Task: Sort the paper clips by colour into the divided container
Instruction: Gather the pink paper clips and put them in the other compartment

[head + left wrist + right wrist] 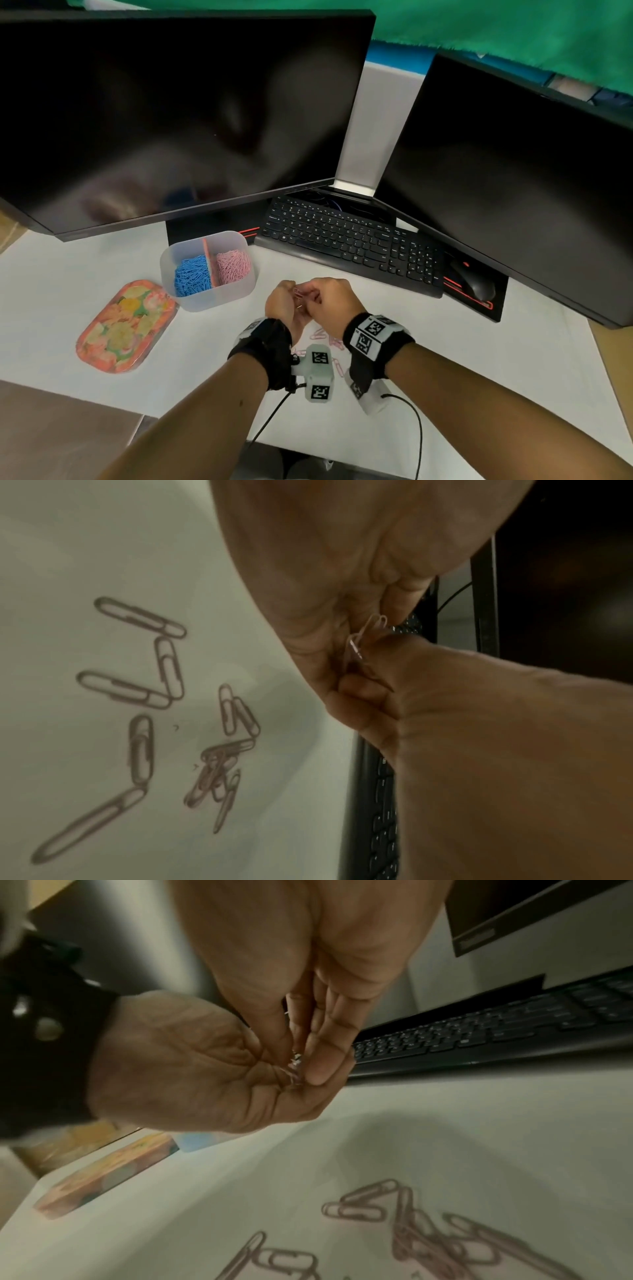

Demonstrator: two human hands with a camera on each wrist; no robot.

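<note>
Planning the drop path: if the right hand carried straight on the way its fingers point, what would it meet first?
The right hand points left into the left hand, both pinching linked pink clips. It would meet that hand at once; the divided container lies beyond, though depth is unclear.

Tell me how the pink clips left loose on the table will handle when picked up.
The loose pink clips are thin wire lying flat on the white table, so probably light and fiddly to pinch. Several overlap in a tangle, so lifting one may drag others along. Both hands, left hand and right hand, work on linked clips, which suggests snagging.
</note>
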